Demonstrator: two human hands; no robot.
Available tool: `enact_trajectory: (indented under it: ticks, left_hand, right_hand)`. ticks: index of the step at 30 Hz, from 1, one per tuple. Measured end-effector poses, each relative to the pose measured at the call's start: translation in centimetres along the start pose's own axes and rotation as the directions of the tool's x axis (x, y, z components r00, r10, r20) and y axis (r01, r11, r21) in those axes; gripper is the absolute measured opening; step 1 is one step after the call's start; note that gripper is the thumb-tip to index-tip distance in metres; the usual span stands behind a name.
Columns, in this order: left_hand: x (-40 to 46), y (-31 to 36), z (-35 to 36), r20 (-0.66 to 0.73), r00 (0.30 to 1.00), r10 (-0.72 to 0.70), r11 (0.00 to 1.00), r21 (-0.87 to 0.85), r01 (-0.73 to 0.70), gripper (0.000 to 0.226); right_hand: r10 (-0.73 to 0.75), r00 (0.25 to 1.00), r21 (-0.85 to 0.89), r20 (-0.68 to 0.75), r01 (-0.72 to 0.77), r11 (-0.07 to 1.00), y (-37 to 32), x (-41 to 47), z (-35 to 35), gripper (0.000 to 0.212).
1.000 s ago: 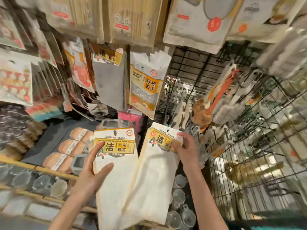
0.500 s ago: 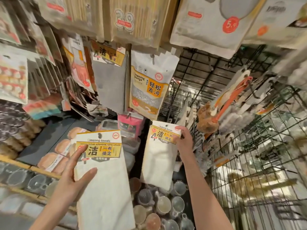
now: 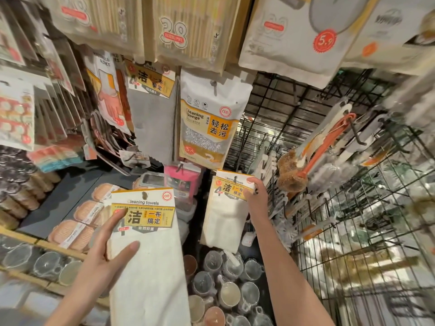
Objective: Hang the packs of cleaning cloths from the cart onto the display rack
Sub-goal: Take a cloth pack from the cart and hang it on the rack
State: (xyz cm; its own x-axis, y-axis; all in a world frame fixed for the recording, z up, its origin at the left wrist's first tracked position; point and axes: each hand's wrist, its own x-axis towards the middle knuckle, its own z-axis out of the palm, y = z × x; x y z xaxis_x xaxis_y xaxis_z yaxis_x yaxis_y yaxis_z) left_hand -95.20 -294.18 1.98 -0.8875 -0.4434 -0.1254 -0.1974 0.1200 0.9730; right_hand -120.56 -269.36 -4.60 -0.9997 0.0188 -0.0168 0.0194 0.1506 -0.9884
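Two packs of cleaning cloths are in hand, one per hand. Left hand grips the near pack at its left edge, thumb on the front of the white cloth and one finger on the yellow label; this pack sits low, in front of the wooden shelf edge. One grey cloth pack with the same yellow label hangs on the display rack above. One sponge pack hangs just beside it, to its right. Right hand pinches the far pack at its top right corner, holding it up below the sponge pack, near the rack's black wire grid. One orange-handled brush hangs at the right.
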Motion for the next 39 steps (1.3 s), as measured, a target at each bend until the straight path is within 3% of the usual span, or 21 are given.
enact_trajectory:
  ticks: [6,12,19,24,26,33,36,39]
  left_hand:
    - [0.1,0.7,0.7,0.005,1.0,0.003,1.0,0.009,-0.003,0.063]
    - [-0.2,1.0,0.6,-0.006,1.0,-0.014,1.0,-0.003,0.014,0.062]
    - [-0.5,0.9,1.3,0.014,1.0,0.017,0.999,-0.038,-0.017,0.064]
    - [-0.6,0.6,1.5,0.034,0.999,0.011,0.999,-0.042,-0.01,0.066]
    - [-0.7,0.6,1.5,0.036,0.999,0.026,0.999,-0.044,-0.024,0.068]
    - [-1.1,1.0,0.4,0.11,0.993,0.035,0.989,-0.148,-0.019,0.06]
    - [-1.3,1.1,0.0,0.166,0.986,0.005,0.985,-0.17,0.024,0.064]
    - [-1.6,1.1,0.0,0.181,0.982,0.061,0.971,-0.24,-0.016,0.071]
  right_hand:
    - [0.157,0.985,-0.076,0.066,-0.152,0.985,-1.6,0.8,0.1,0.044]
    - [0.265,0.955,-0.053,0.129,-0.261,0.964,-1.9,0.5,0.1,0.071]
    - [0.187,0.977,-0.046,0.1,-0.183,0.982,-5.1,-5.3,1.4,0.055]
    - [0.074,0.915,-0.048,0.398,-0.059,0.997,-8.3,-11.5,4.7,0.027]
    - [0.012,0.892,-0.046,0.452,0.01,0.999,-8.9,-13.4,5.9,0.021]
    - [0.014,0.949,0.0,0.314,-0.014,1.0,-10.0,-15.2,7.7,0.042]
    - [0.044,0.953,0.032,0.299,-0.056,0.998,-10.2,-15.7,7.7,0.04]
    - [0.039,0.951,0.015,0.308,-0.046,0.999,-10.3,-16.0,7.5,0.034]
